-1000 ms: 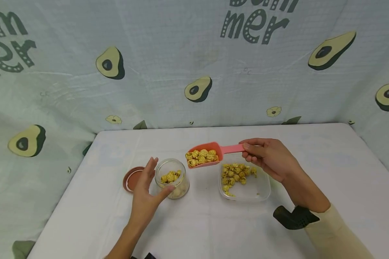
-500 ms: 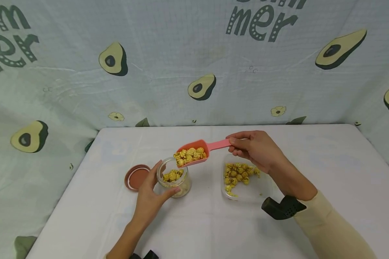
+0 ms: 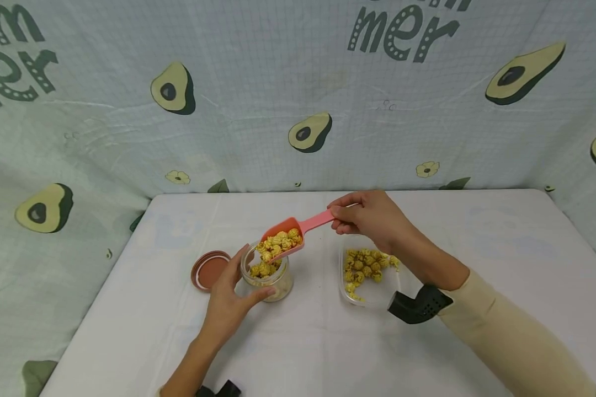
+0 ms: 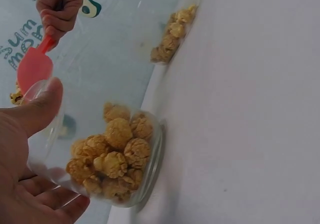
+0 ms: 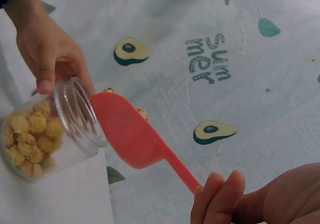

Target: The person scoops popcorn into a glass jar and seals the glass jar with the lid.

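Pinched by its handle in my right hand (image 3: 370, 219) is a pink scoop (image 3: 281, 227) heaped with popcorn (image 3: 284, 241). The scoop tilts down to the left, its front edge over the mouth of a glass jar (image 5: 77, 116). My left hand (image 3: 230, 298) grips this jar near the rim, thumb on one side and fingers on the other. The jar stands upright on the table, partly filled with caramel-coloured popcorn (image 4: 117, 159). In the right wrist view, the scoop's underside (image 5: 127, 134) hides most of its load.
A shallow clear plastic container (image 3: 345, 292) with more popcorn (image 3: 365, 266) lies right of the jar, partly under my right forearm. The reddish-brown jar lid (image 3: 211, 271) rests left of the jar. Behind the white-covered table (image 3: 298, 353) hangs an avocado-print cloth (image 3: 248, 82).
My right hand has carried the loaded scoop left from near the plastic container to the jar mouth and tipped it downward. My left hand has closed from beside the jar onto it.
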A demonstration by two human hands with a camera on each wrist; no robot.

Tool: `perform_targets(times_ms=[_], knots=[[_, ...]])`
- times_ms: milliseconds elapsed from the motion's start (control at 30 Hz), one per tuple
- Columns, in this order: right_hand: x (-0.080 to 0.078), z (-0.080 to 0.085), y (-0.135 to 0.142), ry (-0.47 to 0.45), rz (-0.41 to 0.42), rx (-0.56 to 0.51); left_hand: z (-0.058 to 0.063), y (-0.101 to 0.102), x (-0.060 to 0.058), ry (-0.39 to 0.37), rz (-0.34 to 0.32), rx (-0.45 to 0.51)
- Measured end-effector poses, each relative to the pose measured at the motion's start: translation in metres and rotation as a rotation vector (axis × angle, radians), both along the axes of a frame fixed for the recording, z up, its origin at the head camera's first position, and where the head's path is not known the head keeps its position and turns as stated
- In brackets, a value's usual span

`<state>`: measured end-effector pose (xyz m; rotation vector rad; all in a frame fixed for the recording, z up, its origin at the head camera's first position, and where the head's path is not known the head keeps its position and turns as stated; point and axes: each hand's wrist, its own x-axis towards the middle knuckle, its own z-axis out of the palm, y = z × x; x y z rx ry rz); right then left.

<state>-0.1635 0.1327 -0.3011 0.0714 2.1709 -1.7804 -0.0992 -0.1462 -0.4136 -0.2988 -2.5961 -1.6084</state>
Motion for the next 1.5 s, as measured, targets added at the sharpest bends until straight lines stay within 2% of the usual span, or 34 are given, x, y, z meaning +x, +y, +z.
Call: perform_targets(times_ms=[133,367,500,700,933,1100,1200,1367,1500], knots=[[0.0,0.006,-0.004,0.012,0.01,0.046,0.005,-0.005,-0.003,0.001,-0.045,-0.042],[0.0,0.016,-0.011,0.069,0.049,0.149,0.009,-0.009,-0.004,-0.017,-0.066,-0.075],[0.003,0.029,-0.017,0.161,0.085,0.211,0.009,-0.011,-0.005,-0.014,-0.07,-0.061],[0.015,0.049,-0.032,0.371,0.133,0.368,0.009,-0.011,-0.006,0.004,-0.078,-0.035],[0.023,0.055,-0.036,0.47,0.169,0.44,0.01,-0.012,-0.006,0.01,-0.081,-0.031],[0.023,0.05,-0.028,0.481,0.174,0.46,0.01,-0.013,-0.005,0.0,-0.079,-0.033],[0.02,0.042,-0.02,0.455,0.15,0.449,0.011,-0.013,-0.004,-0.006,-0.071,-0.036],[0.018,0.029,0.002,0.333,0.07,0.32,0.011,-0.013,-0.002,-0.02,-0.067,-0.021],[0.023,0.024,0.024,0.257,0.011,0.243,0.011,-0.014,0.0,-0.006,-0.058,-0.007]])
